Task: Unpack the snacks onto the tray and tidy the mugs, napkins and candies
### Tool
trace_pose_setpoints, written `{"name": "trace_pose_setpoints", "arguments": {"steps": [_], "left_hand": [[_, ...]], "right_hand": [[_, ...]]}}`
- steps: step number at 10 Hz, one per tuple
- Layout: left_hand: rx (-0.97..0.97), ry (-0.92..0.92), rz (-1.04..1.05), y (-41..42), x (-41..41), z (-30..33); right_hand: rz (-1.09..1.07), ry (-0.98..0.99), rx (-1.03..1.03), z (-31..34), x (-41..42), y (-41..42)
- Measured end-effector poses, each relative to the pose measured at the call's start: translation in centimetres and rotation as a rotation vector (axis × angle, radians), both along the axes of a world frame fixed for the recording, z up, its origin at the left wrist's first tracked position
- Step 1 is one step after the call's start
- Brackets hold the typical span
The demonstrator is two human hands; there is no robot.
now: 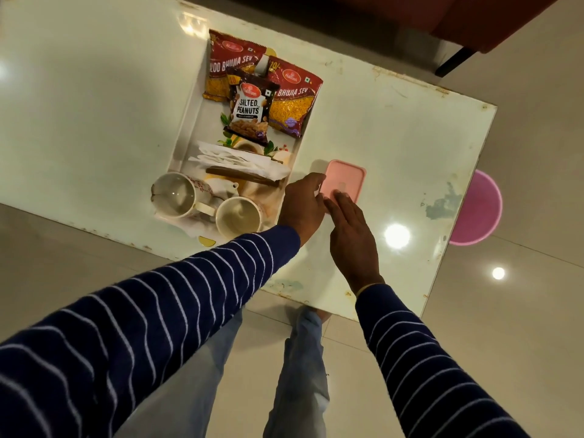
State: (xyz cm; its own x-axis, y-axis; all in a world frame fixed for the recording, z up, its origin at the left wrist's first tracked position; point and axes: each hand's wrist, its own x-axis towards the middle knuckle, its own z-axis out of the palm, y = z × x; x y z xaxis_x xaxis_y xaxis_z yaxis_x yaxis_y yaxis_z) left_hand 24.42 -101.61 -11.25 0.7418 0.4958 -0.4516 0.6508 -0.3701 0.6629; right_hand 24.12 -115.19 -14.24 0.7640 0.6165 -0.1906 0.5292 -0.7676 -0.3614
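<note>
Pink plastic is what the lidded box (344,181) is made of; it is seen right of centre in the frame, lying flat on the white worktop (410,147), just beside the right edge of the tray (186,134). It is judged to be light, rigid and rather smooth, so a slip is possible on the glossy surface. It is best taken by its two long sides or pinned from above while the lid is lifted at a corner.

The left hand (303,203) is curled against the box's near-left corner, its fingers (316,181) bent onto the edge. Whether the edge is actually gripped cannot be told. The right hand (350,229) is laid flat, fingers (343,199) straight and close together, with the tips resting on the near edge of the lid and clamped on nothing.

On the tray, two bhujia sev packets (234,64) and a salted peanuts packet (249,109) are stacked towards the upper part of the frame; these are judged soft, crinkly and light. Below them white napkins (240,161) are heaped loosely, with a brown strip across them. Two ceramic mugs (177,194) stand at the near end, heavy and breakable, best taken by the handle.

What the box contains is hidden by its opaque lid, and no candies can be seen anywhere. The tray's printed base is mostly covered. A pink round object (483,210) at the right is cut off by the worktop edge.
</note>
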Motion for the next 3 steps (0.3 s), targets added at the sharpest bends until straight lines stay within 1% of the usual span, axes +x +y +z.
{"name": "trace_pose_setpoints", "arguments": {"steps": [1, 2, 3], "left_hand": [[0.029, -0.072, -0.178, 1.9, -1.4, 2.7], [0.096, -0.161, -0.274, 3.8, -1.9, 5.8], [0.159, -0.211, -0.352, 4.9, -2.5, 9.2]], "right_hand": [[0.03, 0.025, -0.054, 2.7, 0.5, 1.2], [0.004, 0.015, -0.076, 6.1, 0.1, 2.2], [-0.054, -0.002, -0.044, 9.4, -0.9, 2.2]]}}
